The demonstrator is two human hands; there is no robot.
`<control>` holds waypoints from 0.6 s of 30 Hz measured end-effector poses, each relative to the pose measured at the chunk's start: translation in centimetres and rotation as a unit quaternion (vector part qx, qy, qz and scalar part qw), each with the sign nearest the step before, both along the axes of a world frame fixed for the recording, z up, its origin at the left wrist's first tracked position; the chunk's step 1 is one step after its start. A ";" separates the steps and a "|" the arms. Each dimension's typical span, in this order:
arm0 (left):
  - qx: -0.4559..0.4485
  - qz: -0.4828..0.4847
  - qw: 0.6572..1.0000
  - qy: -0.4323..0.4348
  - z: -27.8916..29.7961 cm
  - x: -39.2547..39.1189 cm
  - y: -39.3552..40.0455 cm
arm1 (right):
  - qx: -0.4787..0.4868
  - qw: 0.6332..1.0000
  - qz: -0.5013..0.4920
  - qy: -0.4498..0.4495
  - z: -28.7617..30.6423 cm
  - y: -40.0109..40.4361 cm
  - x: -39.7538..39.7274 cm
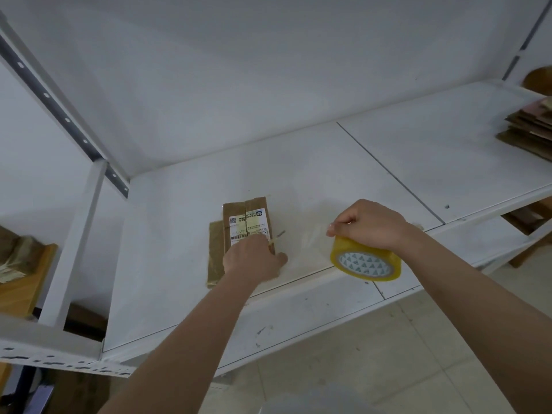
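Note:
A small brown cardboard parcel (246, 222) with a white shipping label lies on the white metal shelf (179, 264). My left hand (254, 258) presses down on the parcel's near end, fingers curled over it. My right hand (367, 224) grips a roll of yellowish clear packing tape (366, 261) at the shelf's front edge, to the right of the parcel. A stretch of clear tape (307, 240) runs from the roll toward the parcel. A flat brown flap (215, 255) sticks out to the left under the parcel.
A stack of flattened cardboard (531, 130) sits at the shelf's far right. A white upright post (74, 243) stands at left, with a wooden box (24, 279) beyond it. Tiled floor (403, 354) lies below the shelf's front edge.

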State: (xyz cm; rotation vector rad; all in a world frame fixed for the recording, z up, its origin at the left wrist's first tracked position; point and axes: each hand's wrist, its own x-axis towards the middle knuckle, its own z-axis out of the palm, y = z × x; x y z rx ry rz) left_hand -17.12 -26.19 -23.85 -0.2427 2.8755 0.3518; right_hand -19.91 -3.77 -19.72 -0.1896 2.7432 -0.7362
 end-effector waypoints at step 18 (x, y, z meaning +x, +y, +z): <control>0.544 0.177 0.820 0.012 4.7 1.6 1.0 | -0.114 0.973 -0.073 0.187 -1.2 -4.5 0.0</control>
